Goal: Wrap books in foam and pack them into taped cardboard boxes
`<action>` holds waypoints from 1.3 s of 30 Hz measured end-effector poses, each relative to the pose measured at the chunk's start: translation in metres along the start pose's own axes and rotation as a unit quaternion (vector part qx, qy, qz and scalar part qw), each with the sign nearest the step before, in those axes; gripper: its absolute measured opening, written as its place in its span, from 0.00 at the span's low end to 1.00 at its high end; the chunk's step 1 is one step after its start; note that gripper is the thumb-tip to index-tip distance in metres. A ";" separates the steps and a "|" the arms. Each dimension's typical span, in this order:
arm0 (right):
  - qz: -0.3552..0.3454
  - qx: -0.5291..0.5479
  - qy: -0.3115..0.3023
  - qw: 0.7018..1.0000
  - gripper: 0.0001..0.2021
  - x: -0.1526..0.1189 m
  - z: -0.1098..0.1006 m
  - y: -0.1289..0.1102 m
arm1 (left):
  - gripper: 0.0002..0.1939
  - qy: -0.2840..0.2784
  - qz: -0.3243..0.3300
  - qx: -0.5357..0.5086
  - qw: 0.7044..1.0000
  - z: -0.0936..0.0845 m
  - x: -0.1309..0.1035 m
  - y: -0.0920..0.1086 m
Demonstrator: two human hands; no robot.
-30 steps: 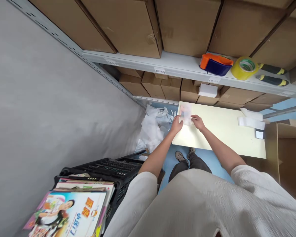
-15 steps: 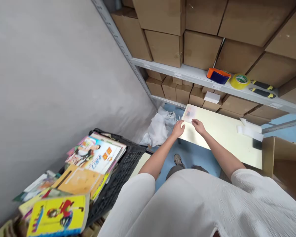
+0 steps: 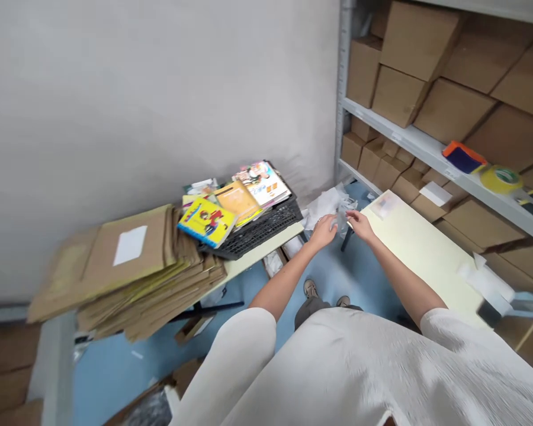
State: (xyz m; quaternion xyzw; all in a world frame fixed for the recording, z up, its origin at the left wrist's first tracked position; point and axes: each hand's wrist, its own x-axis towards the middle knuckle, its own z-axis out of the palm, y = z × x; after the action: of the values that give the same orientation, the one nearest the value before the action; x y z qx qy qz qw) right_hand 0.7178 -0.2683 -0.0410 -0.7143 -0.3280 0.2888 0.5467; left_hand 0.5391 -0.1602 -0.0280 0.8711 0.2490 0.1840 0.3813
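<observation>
My left hand (image 3: 324,232) and my right hand (image 3: 359,226) are held out close together in front of me, over the gap beside the pale table (image 3: 426,254). Between their closed fingertips hangs a small greyish, see-through piece of plastic film (image 3: 342,222), blurred against the pile behind it. Just past the hands lies a heap of crumpled white plastic waste (image 3: 323,207). A flat item with a faded picture, seemingly under a clear cover (image 3: 384,206), rests on the far end of the table.
A black crate (image 3: 266,228) of books and booklets stands on the left table beside stacked cardboard mailers (image 3: 128,254). Steel shelving (image 3: 408,135) with cardboard boxes is at right, a yellow tape roll (image 3: 501,178) on its ledge. White paper scraps (image 3: 486,284) lie on the right table.
My view has swung left, bringing the mailer stack into sight. Both hands have left the flat item on the table and moved leftward, with plastic film now between them.
</observation>
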 end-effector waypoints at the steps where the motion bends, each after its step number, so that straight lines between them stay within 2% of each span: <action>1: -0.008 -0.003 -0.022 1.000 0.16 0.001 0.014 -0.007 | 0.20 0.020 -0.009 0.001 1.000 -0.012 -0.011 -0.004; 7: -0.064 -0.009 -0.136 0.989 0.14 -0.003 0.114 -0.052 | 0.19 0.120 -0.052 0.035 0.991 -0.089 -0.078 -0.034; 12: -0.097 0.003 -0.218 0.971 0.16 -0.021 0.209 -0.083 | 0.18 0.179 -0.106 0.063 0.976 -0.154 -0.141 -0.062; 16: -0.116 0.016 -0.271 0.955 0.16 -0.040 0.285 -0.101 | 0.18 0.211 -0.135 0.078 0.965 -0.204 -0.191 -0.092; 20: -0.139 0.008 -0.300 0.944 0.16 -0.060 0.360 -0.115 | 0.19 0.233 -0.147 0.082 0.958 -0.256 -0.239 -0.131; 27: -0.157 -0.056 -0.305 0.938 0.18 -0.083 0.484 -0.141 | 0.22 0.255 -0.181 0.118 0.943 -0.357 -0.313 -0.202; 32: -0.203 -0.147 -0.288 0.924 0.19 -0.083 0.539 -0.156 | 0.22 0.273 -0.228 0.137 0.924 -0.421 -0.346 -0.246; 35: -0.209 -0.215 -0.276 0.913 0.20 -0.079 0.559 -0.165 | 0.23 0.285 -0.270 0.148 0.908 -0.451 -0.357 -0.265; 39: -0.166 -0.291 -0.272 0.902 0.22 -0.077 0.574 -0.172 | 0.26 0.284 -0.341 0.171 0.880 -0.479 -0.364 -0.283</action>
State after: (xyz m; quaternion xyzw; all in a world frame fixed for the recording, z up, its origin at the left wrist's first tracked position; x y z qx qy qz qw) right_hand 0.2017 0.0427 -0.0055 -0.6705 -0.6471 0.2682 0.2444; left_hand -0.0829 0.0711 0.0178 0.6940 0.6561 0.2366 0.1787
